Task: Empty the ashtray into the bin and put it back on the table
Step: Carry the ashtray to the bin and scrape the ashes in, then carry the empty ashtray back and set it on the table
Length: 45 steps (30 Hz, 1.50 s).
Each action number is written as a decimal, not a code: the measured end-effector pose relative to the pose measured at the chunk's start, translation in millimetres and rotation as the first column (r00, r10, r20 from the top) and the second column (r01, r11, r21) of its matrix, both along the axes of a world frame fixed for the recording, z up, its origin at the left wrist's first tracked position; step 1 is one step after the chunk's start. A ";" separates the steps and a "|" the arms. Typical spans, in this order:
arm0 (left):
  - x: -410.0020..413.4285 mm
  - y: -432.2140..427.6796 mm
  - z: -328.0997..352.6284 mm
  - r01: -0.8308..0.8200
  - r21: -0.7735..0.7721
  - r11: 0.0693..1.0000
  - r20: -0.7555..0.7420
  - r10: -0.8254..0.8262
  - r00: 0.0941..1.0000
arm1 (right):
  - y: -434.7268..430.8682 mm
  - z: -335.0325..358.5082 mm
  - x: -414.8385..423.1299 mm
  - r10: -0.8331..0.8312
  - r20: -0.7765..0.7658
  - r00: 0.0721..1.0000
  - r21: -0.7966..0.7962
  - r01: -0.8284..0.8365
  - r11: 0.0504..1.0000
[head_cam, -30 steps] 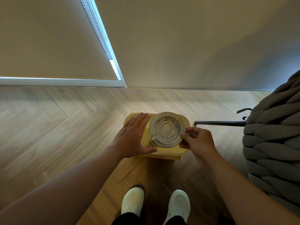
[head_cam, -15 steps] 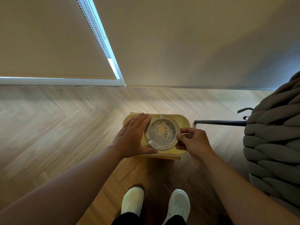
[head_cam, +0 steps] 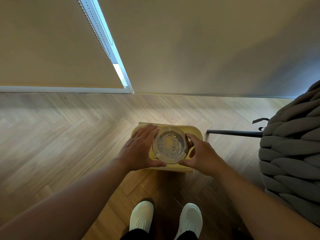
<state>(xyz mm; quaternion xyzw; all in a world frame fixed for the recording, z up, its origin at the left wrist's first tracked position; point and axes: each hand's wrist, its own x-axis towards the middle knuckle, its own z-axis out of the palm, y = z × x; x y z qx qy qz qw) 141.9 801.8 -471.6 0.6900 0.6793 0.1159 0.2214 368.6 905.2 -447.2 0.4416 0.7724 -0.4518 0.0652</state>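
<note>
Wide herringbone wood floor (head_cam: 57, 135) fills the lower view, running up to a pale wall (head_cam: 207, 49) and a lowered blind (head_cam: 43, 40) with a bead chain (head_cam: 97, 28) hanging at its edge. Off to the right, a chunky grey knitted mass (head_cam: 292, 153) crowds in, with a dark rod (head_cam: 233, 132) lying on the floor and pointing toward the bin. Plenty of bare floor on the left; the right side is tighter.

Dead centre, the yellow bin (head_cam: 195, 134), rounded corners, open top, just ahead of two white shoes (head_cam: 142, 215). Over its mouth sits the ashtray (head_cam: 170, 147): round, clear and glassy with a shiny rim, tilted a little, a few dark flecks of ash clinging inside. Specks also show in the bin at the ashtray's lower left edge.

Left hand (head_cam: 140, 149) lies flat, fingers straight and together, palm against the ashtray's left side and over the bin's rim. Right hand (head_cam: 199, 153) curls loosely around the right side, thumb at the near edge, fingers at the far edge.
</note>
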 end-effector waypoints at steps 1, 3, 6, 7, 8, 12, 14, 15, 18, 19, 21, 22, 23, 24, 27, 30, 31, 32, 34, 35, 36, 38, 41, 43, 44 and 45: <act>0.1 -0.7 0.8 -0.002 -0.002 1.000 -0.006 0.002 1.000 | -0.1 0.4 -1.4 0.025 0.003 1.000 0.013 -0.025 1.000; 0.3 -2.2 2.2 -0.008 -0.001 1.000 -0.006 0.008 1.000 | -0.8 1.1 -3.7 0.055 0.018 0.998 0.038 -0.056 0.998; 0.7 -3.2 4.5 -0.011 0.008 1.000 -0.004 0.011 1.000 | 0.3 2.0 -6.9 0.062 0.056 0.997 0.100 -0.067 0.993; 1.0 -3.5 5.1 -0.014 0.011 1.000 -0.006 0.014 1.000 | 0.2 2.8 -8.2 0.067 0.072 0.995 0.113 -0.075 0.991; 1.4 -4.1 5.5 -0.018 0.014 1.000 -0.007 0.018 1.000 | -0.5 3.9 -9.6 0.075 0.086 0.994 0.118 -0.084 0.989; 3.7 -8.7 9.3 -0.022 -0.005 1.000 -0.013 0.022 1.000 | -6.1 8.3 -10.7 0.105 0.121 0.987 0.113 -0.119 0.986; 6.2 -11.7 13.1 -0.022 -0.006 1.000 -0.012 0.022 1.000 | -9.2 12.9 -9.0 0.110 0.127 0.986 0.114 -0.124 0.986; 7.5 -13.4 15.8 -0.024 -0.006 1.000 -0.011 0.024 1.000 | -10.3 15.9 -8.2 0.108 0.127 0.986 0.118 -0.123 0.985; 11.3 -19.4 25.4 -0.033 0.001 0.999 -0.014 0.033 0.999 | -14.9 27.9 -6.6 0.108 0.132 0.985 0.133 -0.125 0.983; 12.3 -21.3 29.9 -0.038 0.005 0.999 -0.016 0.039 0.999 | -16.4 33.0 -6.4 0.111 0.133 0.985 0.139 -0.129 0.982; 13.8 -23.5 40.9 -0.053 0.001 0.999 -0.015 0.053 0.998 | -18.4 44.8 -5.6 0.119 0.144 0.982 0.145 -0.139 0.980; 14.4 -24.2 47.6 -0.061 -0.002 0.998 -0.010 0.061 0.998 | -19.1 51.6 -5.5 0.120 0.151 0.981 0.143 -0.142 0.979; 15.0 -25.2 54.7 -0.068 -0.002 0.998 -0.003 0.068 0.998 | -20.0 58.4 -5.4 0.122 0.156 0.980 0.141 -0.144 0.980; 15.3 -26.6 62.5 -0.073 -0.003 0.997 0.005 0.073 0.997 | -21.5 66.0 -5.5 0.122 0.159 0.980 0.139 -0.144 0.980; 15.9 -31.7 89.5 -0.089 -0.018 0.996 0.027 0.090 0.996 | -27.6 93.1 -6.2 0.116 0.165 0.979 0.137 -0.139 0.981; 16.3 -35.6 114.6 -0.101 -0.054 0.993 0.065 0.105 0.992 | -32.5 118.4 -4.8 0.113 0.165 0.980 0.127 -0.135 0.983; 16.5 -37.6 124.7 -0.103 -0.063 0.993 0.071 0.107 0.992 | -34.6 128.4 -4.0 0.112 0.164 0.980 0.123 -0.133 0.983; 16.7 -39.8 134.4 -0.102 -0.063 0.993 0.077 0.107 0.991 | -36.9 138.4 -3.3 0.110 0.163 0.980 0.121 -0.130 0.984; 17.0 -43.5 154.7 -0.097 -0.056 0.994 0.082 0.101 0.991 | -41.1 159.5 -2.6 0.101 0.169 0.980 0.119 -0.122 0.985; 16.9 -44.6 164.2 -0.098 -0.059 0.994 0.088 0.103 0.991 | -42.9 169.6 -3.0 0.098 0.172 0.980 0.119 -0.119 0.986; 16.6 -45.7 175.0 -0.099 -0.065 0.993 0.097 0.105 0.990 | -45.0 180.4 -3.5 0.094 0.175 0.980 0.119 -0.116 0.986; 16.0 -47.1 198.6 -0.102 -0.068 0.992 0.107 0.109 0.988 | -49.8 203.9 -3.8 0.080 0.172 0.982 0.125 -0.103 0.987; 17.3 -54.4 234.7 -0.103 -0.063 0.993 0.119 0.110 0.987 | -61.5 240.0 -0.7 0.064 0.170 0.983 0.120 -0.085 0.989; 19.1 -60.2 258.9 -0.104 -0.075 0.992 0.119 0.112 0.987 | -70.0 264.6 2.2 0.051 0.168 0.984 0.119 -0.072 0.990; 20.6 -64.3 270.4 -0.105 -0.079 0.991 0.124 0.114 0.986 | -74.9 276.6 3.9 0.046 0.167 0.985 0.118 -0.066 0.991; 22.2 -68.7 281.8 -0.105 -0.077 0.991 0.128 0.114 0.985 | -79.9 288.2 5.5 0.042 0.162 0.986 0.118 -0.062 0.991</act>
